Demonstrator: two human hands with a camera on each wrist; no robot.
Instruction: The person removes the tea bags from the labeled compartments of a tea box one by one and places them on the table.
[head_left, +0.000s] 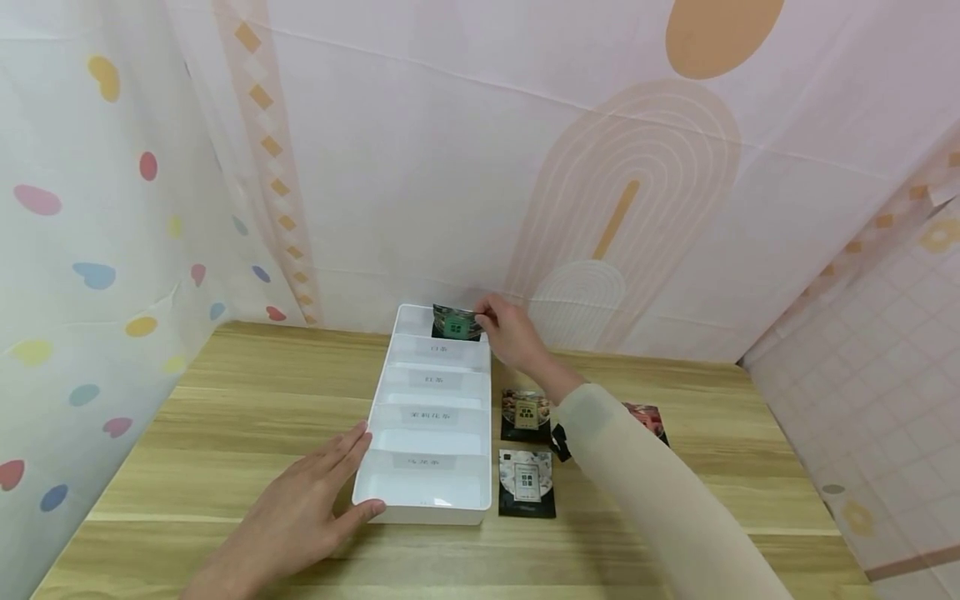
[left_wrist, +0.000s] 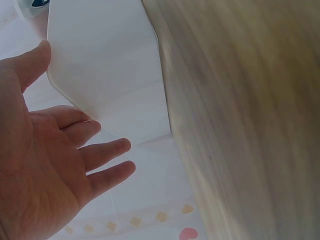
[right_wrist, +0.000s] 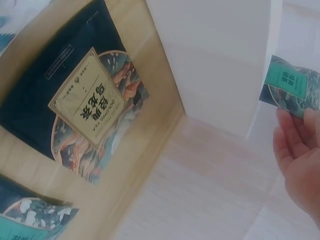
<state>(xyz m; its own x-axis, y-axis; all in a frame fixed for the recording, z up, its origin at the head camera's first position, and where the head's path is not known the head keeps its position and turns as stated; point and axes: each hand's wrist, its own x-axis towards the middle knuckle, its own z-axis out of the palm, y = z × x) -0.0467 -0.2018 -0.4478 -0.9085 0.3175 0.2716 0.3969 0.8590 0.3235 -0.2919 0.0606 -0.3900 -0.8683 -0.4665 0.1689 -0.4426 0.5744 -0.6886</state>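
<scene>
A white divided box (head_left: 427, 516) stands on the table, with labels on its dividers. At its far end my right hand (head_left: 517, 337) pinches a tea packet with a green label (head_left: 456, 325) by its right edge. The packet's lower part sits inside the far compartment. In the right wrist view, fingertips hold the green-labelled packet (right_wrist: 287, 82) beside the box wall (right_wrist: 215, 60). My left hand (head_left: 296, 504) rests against the box's near left corner, its fingers along the side and its thumb at the front rim. In the left wrist view the fingers are spread and nearly straight.
Right of the box lie an oolong tea packet with a yellowish label (head_left: 527, 414) and a white-labelled packet (head_left: 527, 482). A reddish packet (head_left: 647, 417) is partly hidden by my right forearm. Printed cloth (head_left: 420, 167) hangs behind the wooden table (head_left: 225, 400).
</scene>
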